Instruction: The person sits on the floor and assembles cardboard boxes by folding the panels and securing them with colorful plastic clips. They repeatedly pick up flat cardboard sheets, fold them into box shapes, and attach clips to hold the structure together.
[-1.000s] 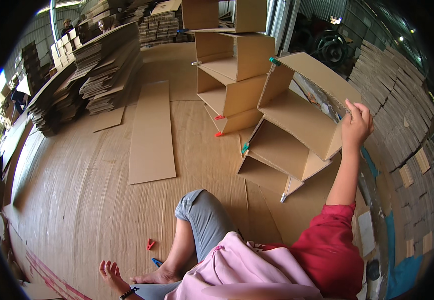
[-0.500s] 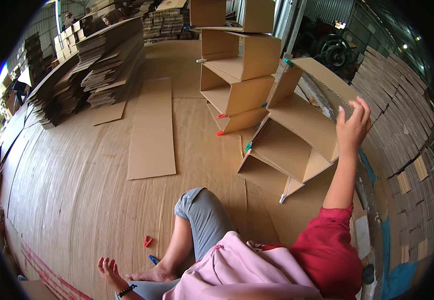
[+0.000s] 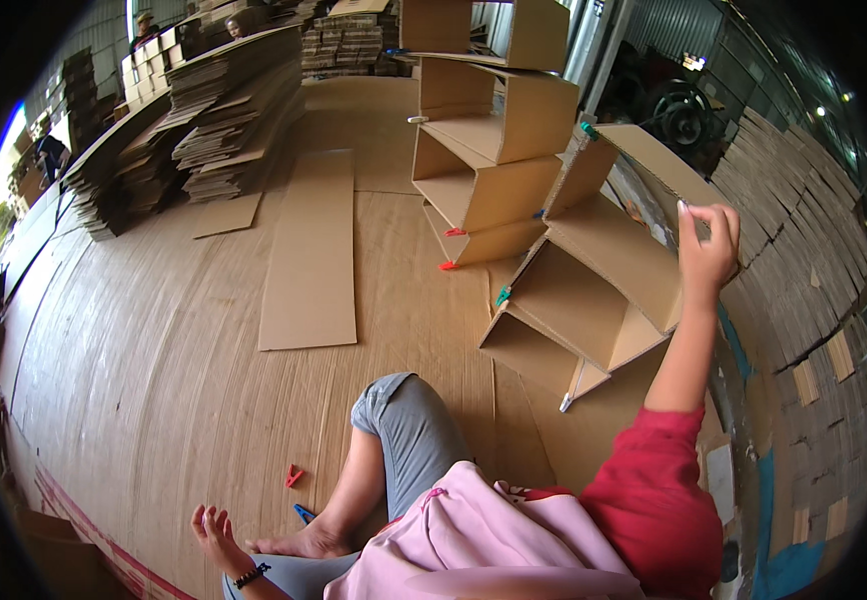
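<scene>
At the free end of a raised cardboard panel (image 3: 654,160), my right hand (image 3: 711,250) has its fingers drawn together on the edge. That panel belongs to a folded cardboard box frame (image 3: 604,240) standing open to my right. Green clips (image 3: 503,296) and a white clip (image 3: 566,402) grip its edges. My left hand (image 3: 218,540) rests by my knee at lower left, palm up, fingers loosely curled and apart, holding nothing. Nearest to it on the floor are a blue clip (image 3: 304,514) and a red clip (image 3: 295,476).
A stack of clipped cardboard frames (image 3: 514,195) stands just beyond. One flat cardboard sheet (image 3: 309,260) lies on the cardboard-covered floor (image 3: 174,350). Tall piles of flat cardboard (image 3: 239,105) rise at far left, bundled cardboard (image 3: 804,230) along the right. People are in the far left background.
My right hand's fingers, spread before, have closed in at the panel's edge. My left hand keeps nearly the same pose. The whole view has shifted slightly.
</scene>
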Demonstrator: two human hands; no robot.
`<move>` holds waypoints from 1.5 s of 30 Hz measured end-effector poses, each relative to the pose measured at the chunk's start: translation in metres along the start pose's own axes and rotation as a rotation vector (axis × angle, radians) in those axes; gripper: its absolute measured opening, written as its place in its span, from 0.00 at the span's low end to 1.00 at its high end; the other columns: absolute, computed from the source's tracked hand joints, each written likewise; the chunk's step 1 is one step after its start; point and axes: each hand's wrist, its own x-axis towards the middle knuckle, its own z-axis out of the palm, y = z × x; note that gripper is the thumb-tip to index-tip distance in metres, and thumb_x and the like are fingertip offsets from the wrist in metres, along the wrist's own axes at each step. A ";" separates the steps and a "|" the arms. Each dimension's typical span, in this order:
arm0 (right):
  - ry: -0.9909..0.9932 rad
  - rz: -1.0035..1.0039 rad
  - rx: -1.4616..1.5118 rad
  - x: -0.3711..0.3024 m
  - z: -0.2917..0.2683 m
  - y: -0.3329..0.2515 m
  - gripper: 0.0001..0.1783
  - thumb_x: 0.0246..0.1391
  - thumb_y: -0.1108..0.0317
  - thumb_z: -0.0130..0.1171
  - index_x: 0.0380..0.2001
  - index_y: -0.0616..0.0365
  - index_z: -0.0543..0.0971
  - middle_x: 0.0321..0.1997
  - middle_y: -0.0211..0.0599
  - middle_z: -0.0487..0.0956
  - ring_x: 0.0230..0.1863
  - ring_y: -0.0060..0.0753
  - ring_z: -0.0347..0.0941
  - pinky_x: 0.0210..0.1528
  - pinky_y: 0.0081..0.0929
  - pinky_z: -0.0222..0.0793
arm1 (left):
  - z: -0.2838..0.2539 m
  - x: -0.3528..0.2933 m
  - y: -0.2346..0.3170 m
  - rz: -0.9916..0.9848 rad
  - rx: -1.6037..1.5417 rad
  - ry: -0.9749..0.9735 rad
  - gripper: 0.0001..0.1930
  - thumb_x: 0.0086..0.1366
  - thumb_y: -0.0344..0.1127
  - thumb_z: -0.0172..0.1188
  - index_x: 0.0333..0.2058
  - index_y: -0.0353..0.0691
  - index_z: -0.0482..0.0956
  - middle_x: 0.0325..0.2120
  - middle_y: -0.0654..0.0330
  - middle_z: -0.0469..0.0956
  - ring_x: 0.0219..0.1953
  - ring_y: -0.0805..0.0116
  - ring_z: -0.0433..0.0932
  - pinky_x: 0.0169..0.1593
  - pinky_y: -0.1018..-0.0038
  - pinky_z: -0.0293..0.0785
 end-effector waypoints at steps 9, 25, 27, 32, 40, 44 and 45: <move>0.160 0.705 2.209 -0.037 0.090 -0.170 0.41 0.56 0.30 0.40 0.61 0.49 0.65 0.64 0.44 0.66 0.64 0.43 0.61 0.64 0.57 0.53 | 0.139 -0.038 0.095 0.665 -0.046 -0.252 0.27 0.66 0.37 0.50 0.62 0.38 0.59 0.63 0.52 0.60 0.65 0.58 0.57 0.66 0.63 0.50; -0.581 0.538 1.987 -0.092 0.094 -0.389 0.46 0.56 0.26 0.22 0.66 0.47 0.56 0.72 0.40 0.53 0.74 0.40 0.36 0.67 0.61 0.14 | 0.240 -0.136 0.123 1.095 0.160 -0.649 0.50 0.63 0.65 0.46 0.67 0.30 0.38 0.67 0.36 0.34 0.71 0.43 0.31 0.68 0.55 0.24; -0.740 0.470 2.040 -0.099 0.089 -0.395 0.47 0.56 0.26 0.21 0.68 0.48 0.53 0.73 0.41 0.50 0.75 0.40 0.35 0.68 0.57 0.16 | 0.233 -0.127 0.133 1.086 0.144 -0.636 0.51 0.62 0.66 0.45 0.67 0.29 0.38 0.67 0.35 0.35 0.71 0.44 0.31 0.68 0.55 0.23; -0.891 0.278 2.343 -0.145 0.069 -0.412 0.49 0.58 0.27 0.21 0.70 0.52 0.41 0.75 0.45 0.40 0.75 0.41 0.34 0.71 0.46 0.30 | 0.221 -0.103 0.145 1.025 0.121 -0.426 0.50 0.61 0.70 0.40 0.67 0.33 0.45 0.68 0.38 0.34 0.71 0.45 0.29 0.66 0.50 0.19; -1.493 -0.299 2.232 -0.197 0.040 -0.408 0.58 0.51 0.22 0.25 0.70 0.59 0.35 0.75 0.43 0.34 0.75 0.44 0.29 0.71 0.45 0.26 | 0.159 -0.017 0.193 1.007 -0.206 0.153 0.36 0.72 0.55 0.33 0.68 0.38 0.35 0.70 0.50 0.31 0.71 0.59 0.31 0.70 0.64 0.25; -1.253 0.630 2.249 -0.179 0.055 -0.402 0.60 0.45 0.17 0.22 0.70 0.51 0.41 0.75 0.39 0.39 0.75 0.41 0.35 0.70 0.49 0.26 | 0.125 -0.009 0.191 0.986 -0.304 0.172 0.39 0.71 0.61 0.29 0.68 0.37 0.37 0.70 0.52 0.37 0.71 0.63 0.35 0.70 0.69 0.32; -1.212 0.589 2.166 -0.174 0.061 -0.405 0.59 0.46 0.18 0.23 0.70 0.51 0.41 0.75 0.39 0.39 0.75 0.41 0.36 0.70 0.49 0.26 | 0.135 -0.017 0.182 0.990 -0.257 0.086 0.39 0.71 0.62 0.28 0.68 0.38 0.38 0.69 0.50 0.38 0.71 0.61 0.37 0.70 0.68 0.32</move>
